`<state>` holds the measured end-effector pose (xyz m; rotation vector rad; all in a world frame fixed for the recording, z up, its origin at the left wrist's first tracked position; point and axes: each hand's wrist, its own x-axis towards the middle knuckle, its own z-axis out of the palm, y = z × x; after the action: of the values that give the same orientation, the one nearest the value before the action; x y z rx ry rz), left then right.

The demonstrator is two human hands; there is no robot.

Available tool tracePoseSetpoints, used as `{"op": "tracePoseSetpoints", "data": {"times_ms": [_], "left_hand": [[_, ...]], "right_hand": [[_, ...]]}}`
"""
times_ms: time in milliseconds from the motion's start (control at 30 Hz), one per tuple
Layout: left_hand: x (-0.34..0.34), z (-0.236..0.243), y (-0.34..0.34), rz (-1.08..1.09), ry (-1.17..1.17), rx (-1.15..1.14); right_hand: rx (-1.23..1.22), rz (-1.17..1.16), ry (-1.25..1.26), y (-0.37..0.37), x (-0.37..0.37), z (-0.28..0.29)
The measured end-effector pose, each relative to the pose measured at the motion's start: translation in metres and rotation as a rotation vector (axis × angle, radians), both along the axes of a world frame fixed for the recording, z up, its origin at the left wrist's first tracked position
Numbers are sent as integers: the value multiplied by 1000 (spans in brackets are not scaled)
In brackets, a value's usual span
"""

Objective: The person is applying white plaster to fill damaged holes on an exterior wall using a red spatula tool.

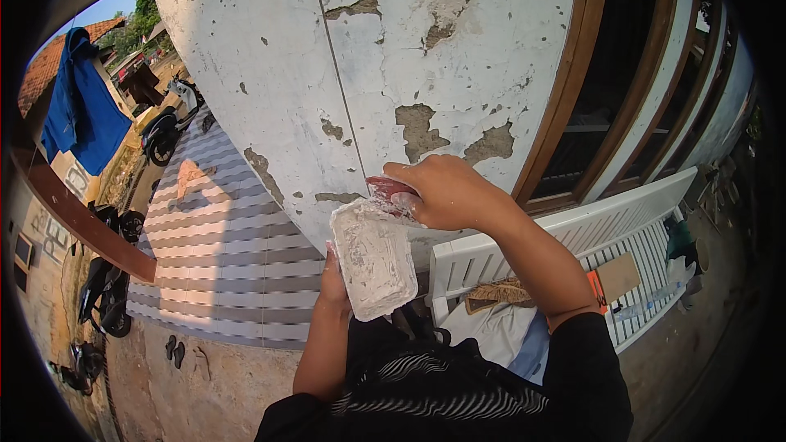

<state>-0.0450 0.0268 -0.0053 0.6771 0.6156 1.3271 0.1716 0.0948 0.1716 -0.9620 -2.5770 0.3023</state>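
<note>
My left hand (332, 277) grips a white rectangular tub (375, 262) smeared with pale paste, held tilted below the wall. My right hand (442, 192) is closed on a red putty scraper (385, 192) crusted with paste, at the tub's upper right edge; the scraper's far end is hard to make out. Behind them the white wall (368, 65) has flaked patches of exposed grey render and a thin dark line running down it.
A white slatted bench (565, 241) with cloth and boards stands below wooden-framed windows (630, 74) at right. A tiled porch (221, 262), a brown post (90, 221), a blue cloth (78, 115), parked motorbikes (164, 139) and sandals (174, 350) are at left.
</note>
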Motion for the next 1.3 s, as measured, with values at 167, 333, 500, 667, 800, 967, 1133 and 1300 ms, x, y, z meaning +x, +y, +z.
{"op": "tracePoseSetpoints", "data": {"times_ms": [167,333,500,667,800,967,1133,1300], "left_hand": [[5,-6,-2,10,3,54],[17,-6,0,-20,-22,135],[17,2,-1,-43,-42,192],[11,-15,1,22,-1,295],[1,-11,2,131,-19,388],[3,-8,9,218,-45,440],[3,-27,6,200,-72,456],[11,-34,4,218,-66,488]], "right_hand": [[77,-67,-129,-13,-6,-1],[126,-18,-127,-17,-5,-10],[73,-87,-204,-19,-2,-9],[18,-49,-167,-14,0,-19],[-84,5,-156,-13,2,-41],[-231,63,-13,-11,10,-56],[-341,128,167,7,20,-86],[-418,101,195,6,22,-89]]}}
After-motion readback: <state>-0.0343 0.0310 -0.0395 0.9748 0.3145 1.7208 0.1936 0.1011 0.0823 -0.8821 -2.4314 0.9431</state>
